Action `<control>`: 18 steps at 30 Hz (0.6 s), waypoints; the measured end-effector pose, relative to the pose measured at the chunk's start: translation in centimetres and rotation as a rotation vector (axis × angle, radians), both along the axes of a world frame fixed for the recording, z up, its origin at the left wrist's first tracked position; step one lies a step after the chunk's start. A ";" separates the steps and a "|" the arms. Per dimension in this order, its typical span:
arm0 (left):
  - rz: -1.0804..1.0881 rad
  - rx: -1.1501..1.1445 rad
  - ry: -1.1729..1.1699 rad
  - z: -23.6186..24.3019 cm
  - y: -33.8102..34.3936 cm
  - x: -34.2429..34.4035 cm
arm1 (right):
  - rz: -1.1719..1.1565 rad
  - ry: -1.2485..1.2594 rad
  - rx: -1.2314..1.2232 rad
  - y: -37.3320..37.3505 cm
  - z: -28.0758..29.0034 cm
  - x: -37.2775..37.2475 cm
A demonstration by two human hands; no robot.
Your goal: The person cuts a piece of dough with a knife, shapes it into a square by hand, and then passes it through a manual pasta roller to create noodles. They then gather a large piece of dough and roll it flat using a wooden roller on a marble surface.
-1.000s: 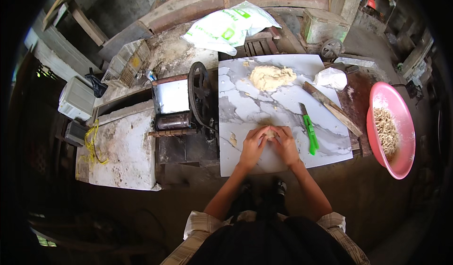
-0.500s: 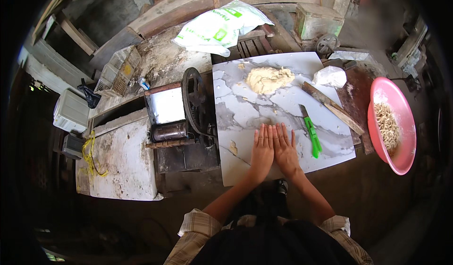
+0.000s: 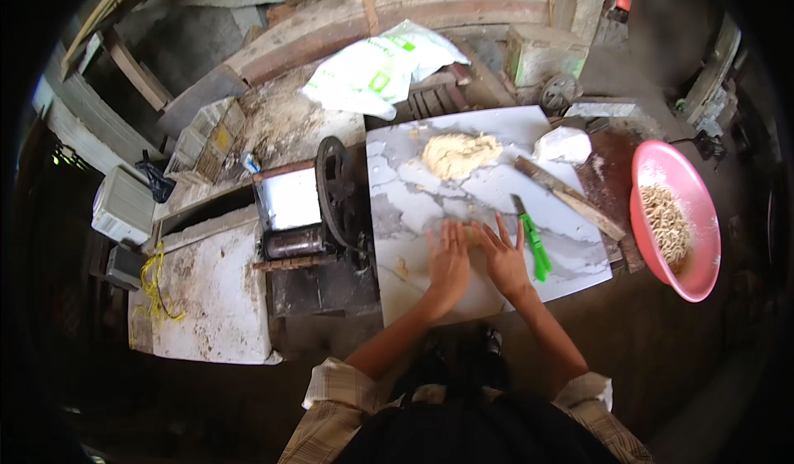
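Where half a second ago my hands lay edge to edge, they now stand apart, and a small piece of dough (image 3: pixel 473 234) shows between them. One piece, pale, partly hidden by fingers, on the marbled board (image 3: pixel 488 297) near its front edge; a second ago it sat cupped in my fingertips. I judge this as flat-handed pressing or rolling, the lump spreading sideways. Left hand (image 3: pixel 447 270): palm down, fingers long, closed around nothing. Right hand (image 3: pixel 505 267): likewise, fingers fanned wide; whether both touch the dough, I cannot tell.

Just right of it: one green-handled knife (image 3: pixel 536 247). Farther back on the board: one large dough mass (image 3: pixel 461 155); one wooden stick (image 3: pixel 571 198), slanting; one white bundle (image 3: pixel 564 145). Beyond, right: one pink basin (image 3: pixel 703 216), holding pale strips (image 3: pixel 664 220). Beyond, left: one roller machine (image 3: pixel 295 241) with a dark wheel (image 3: pixel 333 191).
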State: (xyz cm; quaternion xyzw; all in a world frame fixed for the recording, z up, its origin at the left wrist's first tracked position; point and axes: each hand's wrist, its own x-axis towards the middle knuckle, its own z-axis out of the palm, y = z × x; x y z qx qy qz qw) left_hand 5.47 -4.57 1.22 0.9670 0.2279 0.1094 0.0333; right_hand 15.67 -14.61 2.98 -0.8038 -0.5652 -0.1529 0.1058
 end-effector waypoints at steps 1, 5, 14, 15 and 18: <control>-0.007 0.017 -0.028 0.9 -0.8 0.9 | -0.007 -0.028 0.017 -1.2 0.6 0.8; -0.189 -0.145 -0.262 2.6 -4.4 4.9 | -0.357 0.160 0.321 -4.5 0.5 3.4; -0.318 -0.213 -0.210 -1.2 -9.5 13.3 | -0.270 0.265 0.243 -9.5 -0.4 10.9; -0.322 -0.174 -0.234 -1.1 -9.9 14.2 | -0.257 0.276 0.234 -10.0 0.0 11.7; -0.288 -0.150 -0.219 -0.9 -11.0 15.8 | -0.174 0.300 0.286 -10.9 0.0 13.8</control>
